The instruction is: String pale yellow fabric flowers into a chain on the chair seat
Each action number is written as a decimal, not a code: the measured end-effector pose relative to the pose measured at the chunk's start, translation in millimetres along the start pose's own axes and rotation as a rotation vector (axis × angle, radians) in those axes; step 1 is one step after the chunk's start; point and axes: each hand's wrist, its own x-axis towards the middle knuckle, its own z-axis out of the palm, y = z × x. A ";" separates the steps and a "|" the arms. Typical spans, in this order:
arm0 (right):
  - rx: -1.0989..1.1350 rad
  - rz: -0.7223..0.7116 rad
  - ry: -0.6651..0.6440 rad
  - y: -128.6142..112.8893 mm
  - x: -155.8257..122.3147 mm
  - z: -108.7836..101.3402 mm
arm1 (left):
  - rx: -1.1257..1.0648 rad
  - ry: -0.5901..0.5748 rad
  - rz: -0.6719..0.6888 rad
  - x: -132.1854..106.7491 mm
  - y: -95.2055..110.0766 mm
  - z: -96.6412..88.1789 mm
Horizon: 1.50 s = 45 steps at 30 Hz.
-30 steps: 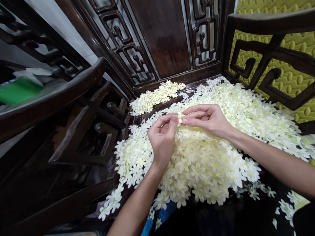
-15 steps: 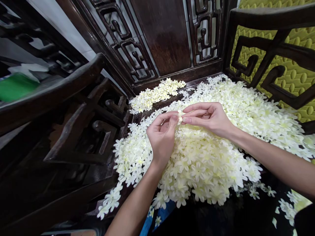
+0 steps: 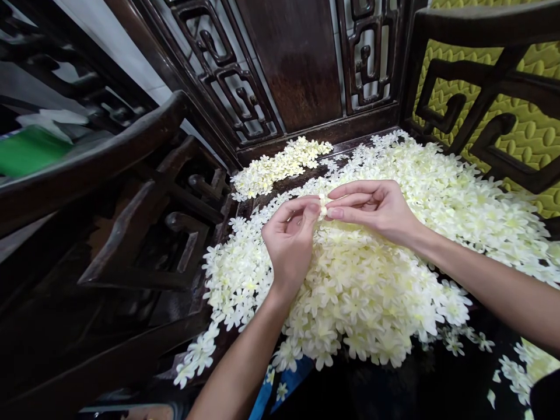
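Between both hands is a small pale-yellow artificial flower (image 3: 322, 205), seen edge-on above the pile. My left hand (image 3: 292, 230) pinches it from the left with thumb and index finger. From the right, the thumb and fingers of my right hand (image 3: 376, 210) grip its other side. Fingertips cover part of the flower. Under the hands spreads a large heap of loose white and pale-yellow flowers (image 3: 359, 291). A smaller, yellower row of flowers (image 3: 280, 169) lies behind the hands, against the seat's back.
A dark carved wooden chair or bench surrounds the heap, with a backrest panel (image 3: 293, 64), a left armrest (image 3: 118, 146) and a right armrest (image 3: 481, 76). Yellow quilted fabric (image 3: 525, 134) shows beyond the right one. Something green (image 3: 32, 151) lies at far left.
The view has shifted slightly. Both hands keep their pinch on the flower, which shows a little differently between the fingertips. The heap looks the same.
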 end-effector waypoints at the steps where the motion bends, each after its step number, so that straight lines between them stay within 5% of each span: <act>1: -0.002 0.000 -0.001 -0.1 0.0 0.2 | 0.000 0.000 0.001 0.0 0.2 0.0; 23: -0.004 0.037 0.027 2.3 1.8 -5.2 | 0.013 -0.047 0.008 -0.8 1.6 0.2; 45: 0.079 0.007 -0.001 8.6 4.6 -8.0 | -0.137 -0.150 -0.245 1.6 -2.5 -5.2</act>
